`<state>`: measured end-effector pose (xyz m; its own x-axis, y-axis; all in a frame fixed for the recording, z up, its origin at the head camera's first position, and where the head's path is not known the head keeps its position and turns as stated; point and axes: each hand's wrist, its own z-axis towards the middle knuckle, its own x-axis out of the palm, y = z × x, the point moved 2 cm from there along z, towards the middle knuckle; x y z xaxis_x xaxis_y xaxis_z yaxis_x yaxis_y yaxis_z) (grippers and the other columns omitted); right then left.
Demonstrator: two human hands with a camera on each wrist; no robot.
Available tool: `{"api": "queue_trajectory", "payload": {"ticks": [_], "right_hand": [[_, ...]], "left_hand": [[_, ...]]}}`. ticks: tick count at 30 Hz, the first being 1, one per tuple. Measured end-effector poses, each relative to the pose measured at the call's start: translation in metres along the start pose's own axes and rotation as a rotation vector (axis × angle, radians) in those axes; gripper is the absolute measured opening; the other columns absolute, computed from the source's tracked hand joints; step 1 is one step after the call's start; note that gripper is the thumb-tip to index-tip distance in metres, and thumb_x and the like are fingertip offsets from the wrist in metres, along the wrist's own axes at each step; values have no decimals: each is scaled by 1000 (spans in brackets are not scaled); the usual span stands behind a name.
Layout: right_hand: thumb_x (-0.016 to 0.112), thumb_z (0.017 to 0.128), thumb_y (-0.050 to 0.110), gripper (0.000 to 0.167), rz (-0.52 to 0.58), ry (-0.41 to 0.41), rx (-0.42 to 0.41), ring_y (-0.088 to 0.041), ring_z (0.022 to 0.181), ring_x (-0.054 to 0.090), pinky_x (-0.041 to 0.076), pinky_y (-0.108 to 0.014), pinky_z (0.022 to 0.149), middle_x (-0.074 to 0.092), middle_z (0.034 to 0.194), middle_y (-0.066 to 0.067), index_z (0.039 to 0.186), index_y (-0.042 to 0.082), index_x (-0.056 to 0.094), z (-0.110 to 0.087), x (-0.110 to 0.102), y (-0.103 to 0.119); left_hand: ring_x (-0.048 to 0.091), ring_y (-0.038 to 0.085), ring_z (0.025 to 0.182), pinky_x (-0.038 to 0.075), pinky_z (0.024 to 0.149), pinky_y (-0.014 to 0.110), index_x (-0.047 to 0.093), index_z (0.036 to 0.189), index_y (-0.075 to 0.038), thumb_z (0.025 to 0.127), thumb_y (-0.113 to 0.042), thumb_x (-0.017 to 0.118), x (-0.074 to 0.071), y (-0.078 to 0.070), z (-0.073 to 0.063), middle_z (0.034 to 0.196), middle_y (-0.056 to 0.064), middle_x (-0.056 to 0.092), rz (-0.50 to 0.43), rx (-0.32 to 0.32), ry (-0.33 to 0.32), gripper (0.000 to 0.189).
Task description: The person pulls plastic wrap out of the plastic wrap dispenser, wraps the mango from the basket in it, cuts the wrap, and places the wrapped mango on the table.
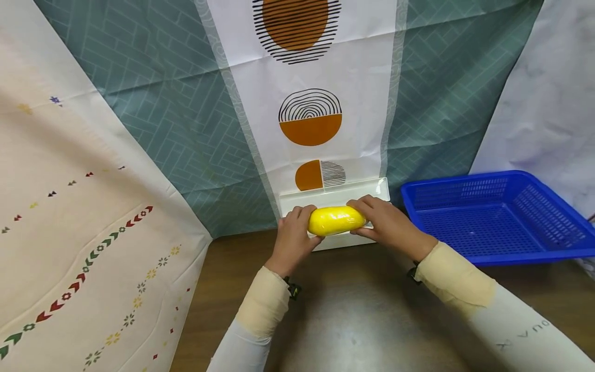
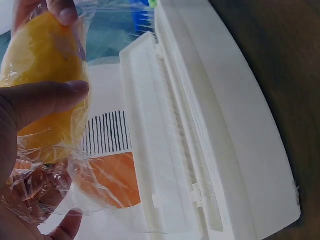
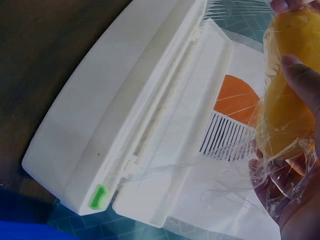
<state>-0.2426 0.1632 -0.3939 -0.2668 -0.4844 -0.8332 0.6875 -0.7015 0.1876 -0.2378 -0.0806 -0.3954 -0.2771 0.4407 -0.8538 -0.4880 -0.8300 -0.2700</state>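
A smooth yellow oblong fruit (image 1: pixel 337 220), its exact kind unclear, is wrapped in clear cling film (image 2: pixel 45 175). My left hand (image 1: pixel 294 235) grips its left end, and my right hand (image 1: pixel 388 225) grips the right end. Both thumbs press on the near side of the fruit in the wrist views. Just behind and below it, a white cling film dispenser (image 3: pixel 95 110) stands with its long lid (image 2: pixel 150 135) raised. Thin film stretches between the dispenser and the fruit in the right wrist view. Crumpled film bunches at the fruit's ends, partly hidden by my fingers.
A blue plastic basket (image 1: pixel 492 258) stands to the right of the dispenser, close to my right forearm. The dark wooden table (image 1: pixel 344 320) spreads in front. A patterned cloth (image 1: pixel 186 129) hangs right behind the dispenser, and a cream embroidered cloth (image 1: pixel 93 206) hangs on the left.
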Motion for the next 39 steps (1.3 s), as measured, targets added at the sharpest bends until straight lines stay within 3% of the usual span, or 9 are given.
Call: {"api": "queue_trajectory", "payload": {"ticks": [23,39], "right_hand": [[85,82,26,65,22,-51,-6,-30,106,63,54,-49,95,61,122,-12,138,11,54,17,-23,5],[85,82,25,67,7,-54,-4,-30,107,63,54,-50,96,60,124,-10,139,15,53,22,-44,16]], "left_hand": [[59,27,109,39,87,46,54,134,-17,77,-27,89,-24,-5,12,123,6,60,-46,15,-88,67],[57,25,110,40,92,47,54,135,-17,77,-27,89,-45,-15,12,121,6,60,-48,35,-122,68]]}}
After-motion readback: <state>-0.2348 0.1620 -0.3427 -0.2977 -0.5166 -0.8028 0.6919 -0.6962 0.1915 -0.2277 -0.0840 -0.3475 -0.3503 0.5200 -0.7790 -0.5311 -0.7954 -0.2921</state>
